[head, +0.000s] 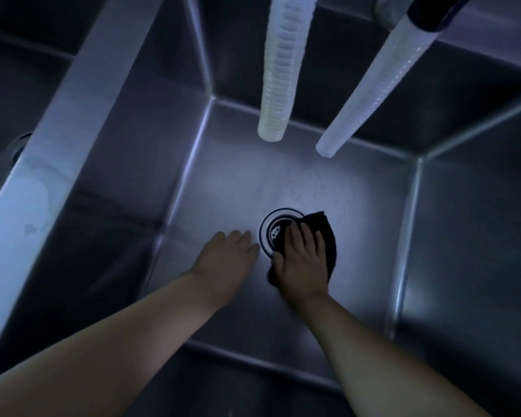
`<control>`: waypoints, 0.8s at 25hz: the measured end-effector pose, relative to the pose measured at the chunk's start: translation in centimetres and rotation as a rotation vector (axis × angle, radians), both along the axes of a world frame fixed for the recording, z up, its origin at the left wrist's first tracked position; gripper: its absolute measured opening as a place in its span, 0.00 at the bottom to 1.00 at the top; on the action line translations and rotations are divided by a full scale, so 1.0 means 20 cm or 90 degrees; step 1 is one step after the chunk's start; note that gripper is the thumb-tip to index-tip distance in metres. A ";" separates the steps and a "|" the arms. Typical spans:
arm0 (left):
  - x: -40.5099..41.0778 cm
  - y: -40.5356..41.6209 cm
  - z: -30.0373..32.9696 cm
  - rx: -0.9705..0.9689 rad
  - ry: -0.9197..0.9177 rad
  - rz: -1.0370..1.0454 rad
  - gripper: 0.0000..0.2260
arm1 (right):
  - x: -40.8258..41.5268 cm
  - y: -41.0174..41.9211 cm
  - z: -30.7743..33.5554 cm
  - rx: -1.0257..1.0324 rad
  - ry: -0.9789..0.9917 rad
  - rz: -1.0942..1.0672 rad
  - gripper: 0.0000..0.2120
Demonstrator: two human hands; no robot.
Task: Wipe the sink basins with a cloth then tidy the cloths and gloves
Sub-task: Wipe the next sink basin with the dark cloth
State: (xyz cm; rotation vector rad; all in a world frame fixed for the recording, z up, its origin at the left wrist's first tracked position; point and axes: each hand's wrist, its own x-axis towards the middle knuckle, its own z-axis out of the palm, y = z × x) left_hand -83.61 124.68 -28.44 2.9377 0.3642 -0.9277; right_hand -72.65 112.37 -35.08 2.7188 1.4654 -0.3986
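The right hand (303, 260) lies flat on a dark cloth (328, 239), pressing it on the sink basin (238, 182) floor beside the drain (272, 231). The left hand (227, 251) rests open, holding nothing. The cloth looks soft and floppy, so pinching an edge should work.

Finding no readable text, label, brand, number or sign anywhere in this view.
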 end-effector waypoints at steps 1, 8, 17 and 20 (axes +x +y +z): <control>0.03 -0.01 -0.04 -0.002 0.014 0.006 0.29 | -0.01 0.04 -0.01 -0.006 -0.004 0.000 0.24; 0.12 0.04 -0.15 -0.060 0.079 0.088 0.42 | 0.02 0.08 -0.06 0.040 0.013 0.066 0.23; 0.21 -0.04 -0.17 -0.064 0.128 0.146 0.39 | 0.15 0.04 -0.02 0.012 0.163 0.188 0.17; 0.22 -0.03 -0.18 -0.081 0.145 0.160 0.34 | 0.22 0.03 0.01 0.006 0.073 0.289 0.12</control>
